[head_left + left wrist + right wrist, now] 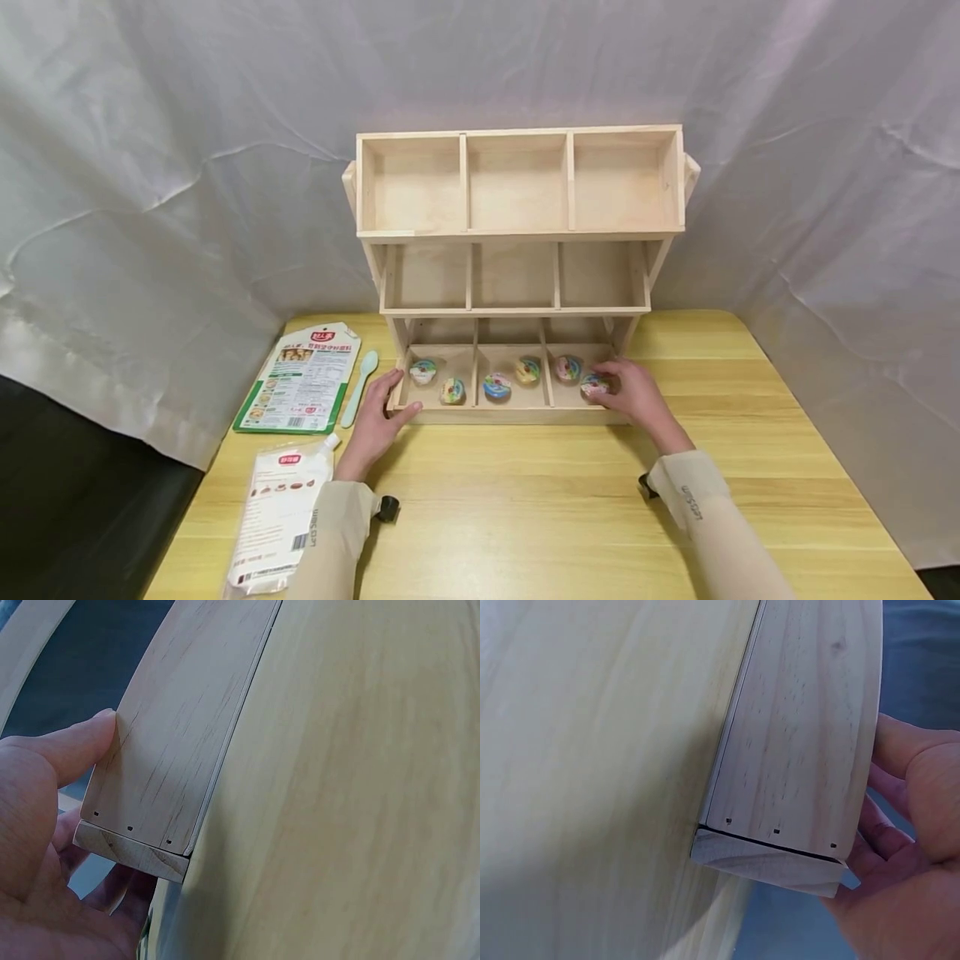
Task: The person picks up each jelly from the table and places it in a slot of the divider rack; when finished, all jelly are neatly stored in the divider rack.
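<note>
A three-tier wooden shelf [517,312] stands on the table, each tier split into three compartments. Small cups with colourful lids lie in the bottom tier, two per compartment. My right hand [636,393] reaches into the right compartment and pinches a pink-lidded cup [595,386]; another pink-lidded cup [567,368] lies beside it. In the right wrist view that cup is hidden behind the front board [795,735]. At the bottom tier's left front corner, my left hand [375,425] rests with thumb and fingers spread, its thumb touching the front board [176,720].
Left of the shelf lie a green-and-white packet [303,379], a pale green spoon [360,390] and a white spouted pouch [281,517]. The middle [517,279] and top tiers hold nothing visible. A grey curtain [517,67] hangs behind the table [525,508].
</note>
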Tool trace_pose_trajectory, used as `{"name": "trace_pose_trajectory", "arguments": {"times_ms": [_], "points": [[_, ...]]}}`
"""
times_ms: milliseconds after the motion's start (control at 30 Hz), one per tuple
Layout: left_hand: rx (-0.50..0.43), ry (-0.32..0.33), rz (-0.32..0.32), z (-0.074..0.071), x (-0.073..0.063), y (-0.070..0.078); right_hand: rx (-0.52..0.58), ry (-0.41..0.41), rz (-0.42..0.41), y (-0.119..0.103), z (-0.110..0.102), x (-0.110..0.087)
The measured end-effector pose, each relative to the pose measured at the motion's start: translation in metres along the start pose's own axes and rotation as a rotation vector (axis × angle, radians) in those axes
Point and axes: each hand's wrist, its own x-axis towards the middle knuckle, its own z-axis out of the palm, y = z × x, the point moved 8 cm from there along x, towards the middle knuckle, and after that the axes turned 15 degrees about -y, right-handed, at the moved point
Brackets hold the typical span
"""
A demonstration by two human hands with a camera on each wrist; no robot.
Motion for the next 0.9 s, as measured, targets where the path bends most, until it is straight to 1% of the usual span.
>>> {"name": "trace_pose_trajectory", "arguments": {"times_ms": [100,300,400,633,900], "points": [[-0.005,-0.008,-0.005,0.000,-0.001,0.000,-0.004,0.001,-0.007,-0.003,0.000,-0.003],[0.008,-0.004,-0.015,0.000,0.000,0.000,0.008,-0.010,0.023,-0.006,0.000,-0.011],[0.005,-0.003,-0.017,0.000,0.000,0.000,0.007,0.000,0.029,-0.008,-0.001,-0.016],[0.009,-0.010,-0.019,0.000,0.000,0.000,0.010,0.035,0.011,-0.008,0.003,-0.025],[0.021,-0.002,-0.012,0.000,0.001,0.000,0.027,0.060,0.043,-0.003,0.008,-0.032]]}}
